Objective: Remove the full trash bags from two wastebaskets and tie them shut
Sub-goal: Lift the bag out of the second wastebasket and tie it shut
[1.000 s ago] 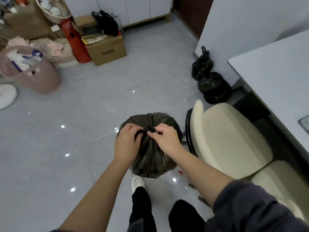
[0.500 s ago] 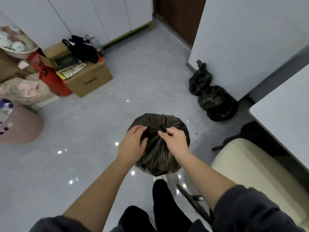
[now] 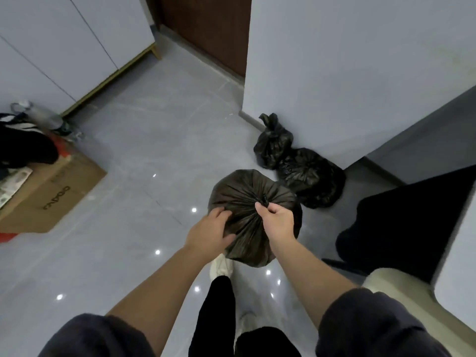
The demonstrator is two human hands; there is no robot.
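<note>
A full dark trash bag (image 3: pixel 247 191) hangs in front of me above the grey floor, its top gathered into a small knot. My right hand (image 3: pixel 278 221) pinches the bag at that knot. My left hand (image 3: pixel 210 231) rests against the bag's left side with fingers curled on the plastic. Two other black tied bags lie on the floor against the wall corner: a small one (image 3: pixel 273 145) and a bigger one (image 3: pixel 313 180) just beyond the held bag.
A cardboard box (image 3: pixel 55 191) with a black bag on it stands at the left. White cupboards run along the back left, a brown door (image 3: pixel 211 29) behind. A cream chair (image 3: pixel 401 300) and a desk edge (image 3: pixel 461 253) stand at the right.
I have walked with the bag toward the wall corner, so the two floor bags are nearer. The box and pink bin have slid left. Both hands stay on the bag.
</note>
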